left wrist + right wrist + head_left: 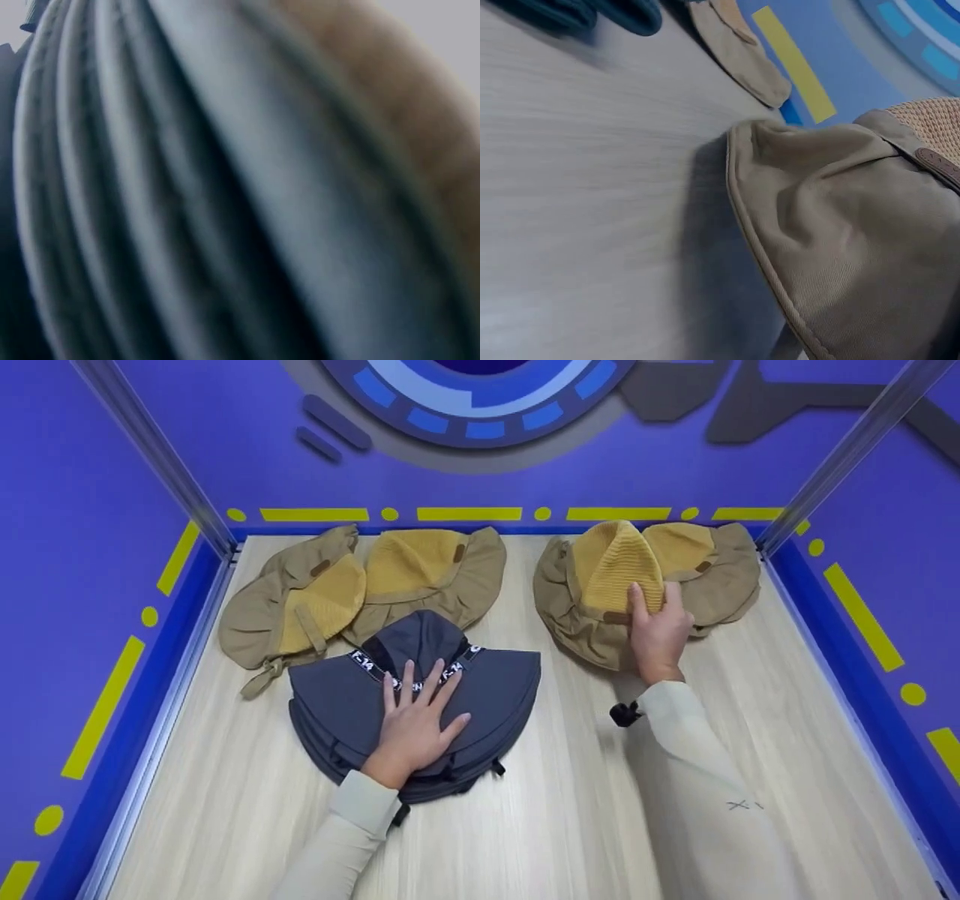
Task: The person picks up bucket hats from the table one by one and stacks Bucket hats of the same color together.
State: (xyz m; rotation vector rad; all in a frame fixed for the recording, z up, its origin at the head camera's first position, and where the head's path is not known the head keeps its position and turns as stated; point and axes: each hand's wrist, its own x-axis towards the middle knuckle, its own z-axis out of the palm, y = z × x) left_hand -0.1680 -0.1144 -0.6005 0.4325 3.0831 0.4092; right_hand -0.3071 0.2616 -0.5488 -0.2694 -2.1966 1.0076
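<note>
My left hand (pixel 417 729) lies with spread fingers on a stack of dark grey wide-brimmed hats (pixel 330 690), over the lettered band of the top one. In the left wrist view, the layered brims (pixel 135 180) fill most of the picture, blurred. My right hand (pixel 661 634) pinches the yellow ribbed crown of a khaki-brimmed hat (pixel 615 562), thumb on the near side. That hat's brim (pixel 832 225) appears close up in the right wrist view, its edge over the table. Another yellow and khaki hat (pixel 731 566) lies directly behind it, partly covered.
Two more yellow and khaki hats, one on the left (pixel 255 615) with a tie strap and one in the middle (pixel 427 562), lie along the back, behind the grey stack. Blue panels (pixel 480 487) enclose the wooden table (pixel 570 810) at the back and sides.
</note>
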